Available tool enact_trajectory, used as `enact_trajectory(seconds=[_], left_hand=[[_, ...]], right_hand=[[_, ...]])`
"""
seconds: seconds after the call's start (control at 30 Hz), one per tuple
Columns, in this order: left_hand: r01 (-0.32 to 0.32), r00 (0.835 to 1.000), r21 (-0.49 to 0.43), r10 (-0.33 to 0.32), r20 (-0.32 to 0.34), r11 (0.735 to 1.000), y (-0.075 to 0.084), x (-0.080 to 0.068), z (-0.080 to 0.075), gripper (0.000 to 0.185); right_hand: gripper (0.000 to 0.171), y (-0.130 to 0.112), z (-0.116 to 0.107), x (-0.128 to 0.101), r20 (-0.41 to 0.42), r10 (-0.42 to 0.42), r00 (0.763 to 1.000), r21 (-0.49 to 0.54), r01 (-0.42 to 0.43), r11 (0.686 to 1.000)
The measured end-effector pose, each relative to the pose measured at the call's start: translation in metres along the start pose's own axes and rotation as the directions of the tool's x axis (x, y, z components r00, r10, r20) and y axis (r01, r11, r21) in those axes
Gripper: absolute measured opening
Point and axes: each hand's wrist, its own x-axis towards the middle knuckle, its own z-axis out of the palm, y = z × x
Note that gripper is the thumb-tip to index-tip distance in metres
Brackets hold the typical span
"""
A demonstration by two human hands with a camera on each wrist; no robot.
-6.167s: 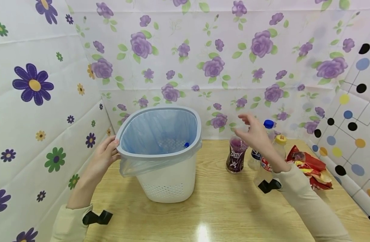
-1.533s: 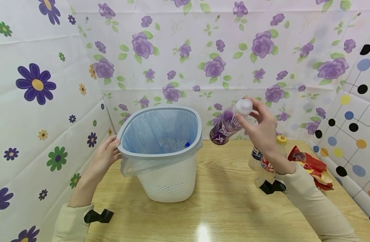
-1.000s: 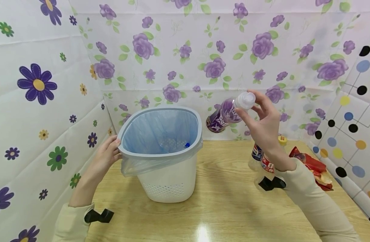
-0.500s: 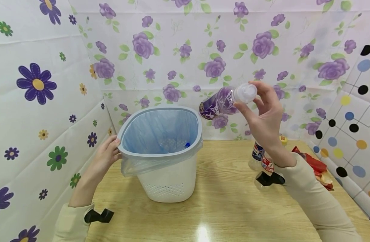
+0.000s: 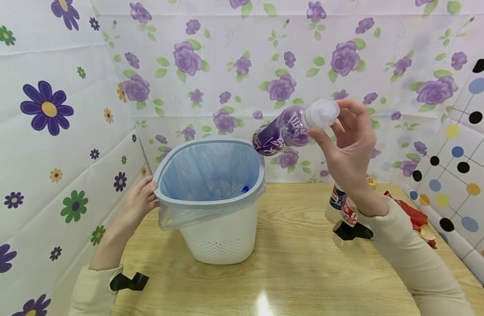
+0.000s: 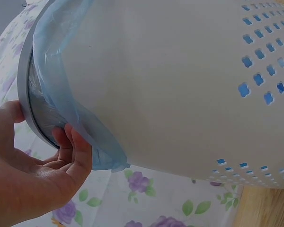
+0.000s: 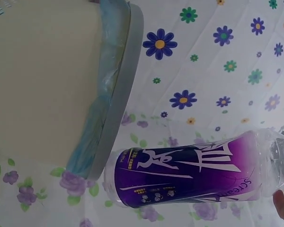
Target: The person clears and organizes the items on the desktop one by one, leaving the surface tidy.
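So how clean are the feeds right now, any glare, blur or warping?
Head view: lamp glare on the table, edges bowed by the wide lens, the purple bottle sharp. Left wrist: the bin fills the frame, its wall washed out. Right wrist: the bottle label is crisp.

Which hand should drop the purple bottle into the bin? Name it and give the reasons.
The right hand: it already holds the purple bottle by its cap end, tilted, with its base near the bin's rim. The left hand grips that rim's left side and looks best left steadying it.
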Motion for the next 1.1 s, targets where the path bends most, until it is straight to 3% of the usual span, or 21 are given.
enact_trajectory(seconds=[0.2,0.37,0.5,0.67,0.8,1.1], left_hand=[[0.002,1.000,0.006,-0.002,0.000,1.000,0.000,0.000,0.000,0.046],[0.005,1.000,0.004,-0.005,0.003,1.000,0.000,0.000,0.000,0.044],[0.004,1.000,0.002,-0.004,0.006,1.000,0.000,0.000,0.000,0.044],[0.002,1.000,-0.007,-0.002,0.006,1.000,0.000,0.000,0.000,0.043],[-0.002,1.000,-0.018,0.002,0.008,1.000,-0.001,0.000,0.000,0.042],[-0.003,1.000,-0.023,0.003,0.007,1.000,-0.002,0.000,-0.001,0.040]], right_hand=[[0.053,-0.006,0.010,0.001,0.038,-0.009,0.999,0.091,0.005,0.996],[0.049,-0.003,0.017,-0.004,0.120,0.020,0.993,0.084,-0.030,0.996],[0.045,0.002,0.017,-0.009,0.222,0.079,0.972,0.042,-0.090,0.995],[0.046,0.007,0.015,-0.014,0.347,0.206,0.915,-0.083,-0.189,0.978],[0.052,0.010,0.015,-0.017,0.393,0.271,0.879,-0.165,-0.222,0.961],[0.041,0.014,0.007,-0.019,0.384,0.296,0.874,-0.233,-0.219,0.948]])
